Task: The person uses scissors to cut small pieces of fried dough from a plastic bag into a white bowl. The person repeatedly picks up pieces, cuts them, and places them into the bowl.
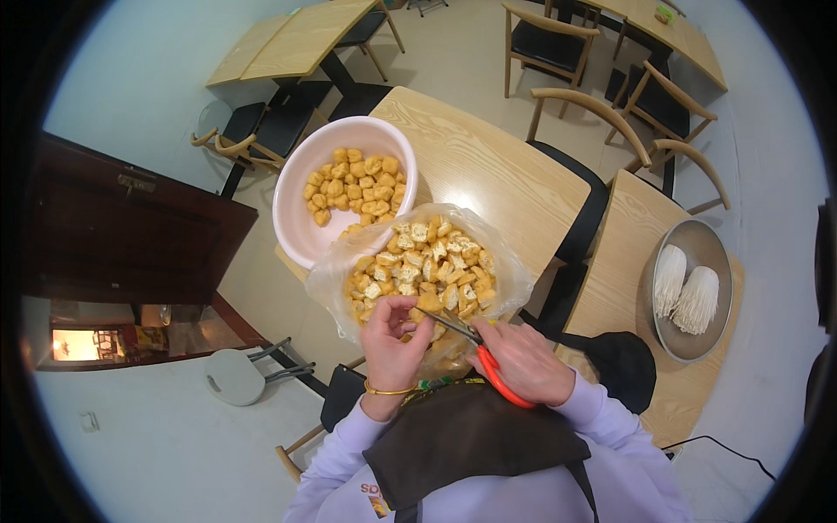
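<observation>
My left hand [396, 340] holds a golden fried tofu puff [429, 303] between thumb and fingers. My right hand [524, 361] grips red-handled scissors [490, 371], whose blades lie at the puff. Below both hands a clear plastic bag [513, 278] stands open, full of cut tofu puffs [418, 258] with pale insides showing. A pink plastic basin [288, 196] of whole-looking puffs [356, 186] sits beyond the bag to the left, its near rim partly covered by the bag's edge.
The bag and basin rest on a wooden table [477, 163]. On another table at the right, a metal bowl [718, 327] holds two bundles of enoki mushrooms [696, 304]. Wooden chairs [588, 108] stand beyond, a folding stool [235, 377] at the left, and a dark door [131, 222] is ajar.
</observation>
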Motion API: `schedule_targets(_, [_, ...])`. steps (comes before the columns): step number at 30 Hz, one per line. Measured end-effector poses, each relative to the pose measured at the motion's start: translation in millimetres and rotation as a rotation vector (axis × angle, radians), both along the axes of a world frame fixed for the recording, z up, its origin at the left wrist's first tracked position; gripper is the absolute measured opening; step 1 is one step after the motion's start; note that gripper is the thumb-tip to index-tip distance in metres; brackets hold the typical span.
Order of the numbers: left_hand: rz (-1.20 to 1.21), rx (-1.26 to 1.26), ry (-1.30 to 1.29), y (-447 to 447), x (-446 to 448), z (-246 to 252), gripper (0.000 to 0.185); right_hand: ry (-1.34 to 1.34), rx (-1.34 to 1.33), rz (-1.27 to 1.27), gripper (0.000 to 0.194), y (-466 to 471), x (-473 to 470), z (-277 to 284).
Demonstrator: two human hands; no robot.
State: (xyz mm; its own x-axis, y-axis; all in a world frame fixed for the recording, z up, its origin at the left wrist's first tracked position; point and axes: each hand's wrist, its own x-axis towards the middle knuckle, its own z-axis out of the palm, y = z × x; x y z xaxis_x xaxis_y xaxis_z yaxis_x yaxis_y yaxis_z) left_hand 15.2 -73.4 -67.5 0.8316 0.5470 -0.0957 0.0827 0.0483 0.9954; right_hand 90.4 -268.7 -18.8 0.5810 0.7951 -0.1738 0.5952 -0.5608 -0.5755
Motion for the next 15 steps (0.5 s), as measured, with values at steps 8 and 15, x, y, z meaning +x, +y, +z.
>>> schedule_targets(8, [-0.003, -0.142, -0.032, -3.3, -2.1, 3.5, 0.033, 0.039, 0.061, -0.054, 0.034, 0.4, -4.9, -7.7])
schedule_targets(15, [-0.029, -0.256, 0.063, 17.6, -9.1, -17.7, 0.030, 0.112, -0.017, -0.018, 0.035, -2.9, -3.6, -4.5])
